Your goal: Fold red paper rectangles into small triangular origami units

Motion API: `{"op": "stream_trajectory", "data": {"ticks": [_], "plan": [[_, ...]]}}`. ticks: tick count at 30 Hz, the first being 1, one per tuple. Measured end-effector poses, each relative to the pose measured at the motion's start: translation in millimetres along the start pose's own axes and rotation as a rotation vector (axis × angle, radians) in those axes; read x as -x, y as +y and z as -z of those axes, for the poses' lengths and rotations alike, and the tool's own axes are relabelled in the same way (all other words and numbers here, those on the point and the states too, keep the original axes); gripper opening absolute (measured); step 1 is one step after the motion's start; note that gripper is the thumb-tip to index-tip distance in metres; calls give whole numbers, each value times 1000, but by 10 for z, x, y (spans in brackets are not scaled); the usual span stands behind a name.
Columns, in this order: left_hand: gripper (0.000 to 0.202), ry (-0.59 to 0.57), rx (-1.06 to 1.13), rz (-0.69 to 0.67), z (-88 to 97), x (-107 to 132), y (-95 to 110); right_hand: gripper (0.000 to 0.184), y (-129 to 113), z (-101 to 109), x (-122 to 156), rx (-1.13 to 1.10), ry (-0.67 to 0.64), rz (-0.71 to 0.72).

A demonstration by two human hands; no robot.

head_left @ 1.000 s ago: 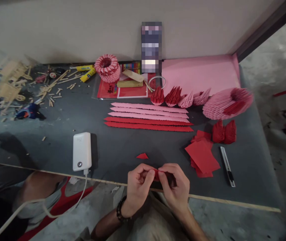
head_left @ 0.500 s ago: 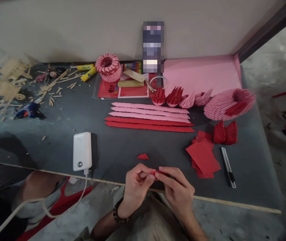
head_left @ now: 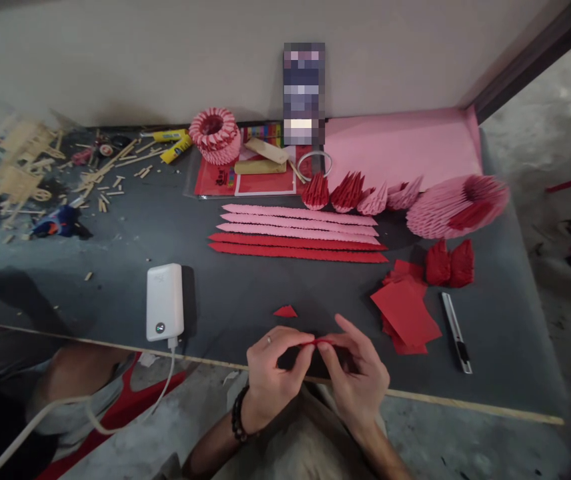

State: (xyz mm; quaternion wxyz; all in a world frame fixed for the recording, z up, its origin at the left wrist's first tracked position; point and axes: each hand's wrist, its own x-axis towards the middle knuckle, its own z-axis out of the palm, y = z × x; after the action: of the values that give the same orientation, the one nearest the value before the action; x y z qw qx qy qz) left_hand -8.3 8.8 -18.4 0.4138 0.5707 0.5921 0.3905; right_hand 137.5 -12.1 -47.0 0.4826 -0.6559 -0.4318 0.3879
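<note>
Between both hands, near the table's front edge, is a small folded piece of red paper (head_left: 321, 341). My left hand (head_left: 276, 365), with a dark bead bracelet at the wrist, pinches its left end. The thumb and fingers of my right hand (head_left: 358, 370) close on its right end, while one finger points up and away. Just beyond the hands lies a small red folded triangle (head_left: 285, 311). Off to the right is a loose stack of red paper rectangles (head_left: 405, 313). The fingers partly cover the held paper.
A cutter knife (head_left: 456, 333) and red folded bundles (head_left: 449, 263) lie right. Pink and red paper strips (head_left: 298, 250) stretch across the middle, with pink folded-paper work (head_left: 455, 208) beyond. A white power bank (head_left: 164, 301) with a cable lies left, near wooden sticks (head_left: 110, 167).
My fingers have shifted on the red paper, which now shows as a thin strip between the two pinches. A right finger has lifted away. The small red triangle stays in place.
</note>
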Motion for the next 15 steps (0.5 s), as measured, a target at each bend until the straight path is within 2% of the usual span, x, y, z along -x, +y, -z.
{"op": "stream_trajectory", "data": {"ticks": [2,5,7,11,15], "plan": [[6,16,39,55,-5,3,-3,48,-4,-3,0,-15,-8,11],[7,65,128,156,-40,15,-13,26,-38,0,-15,24,-66,104],[8,54,170,198,-59,16,-8,19,-63,0,-25,66,-63,190],[11,-4,217,263,-62,-4,31,33,-42,-6,-13,145,-27,363],[19,-29,339,326,-17,-2,60,49,101,40,37,198,-5,514]]}}
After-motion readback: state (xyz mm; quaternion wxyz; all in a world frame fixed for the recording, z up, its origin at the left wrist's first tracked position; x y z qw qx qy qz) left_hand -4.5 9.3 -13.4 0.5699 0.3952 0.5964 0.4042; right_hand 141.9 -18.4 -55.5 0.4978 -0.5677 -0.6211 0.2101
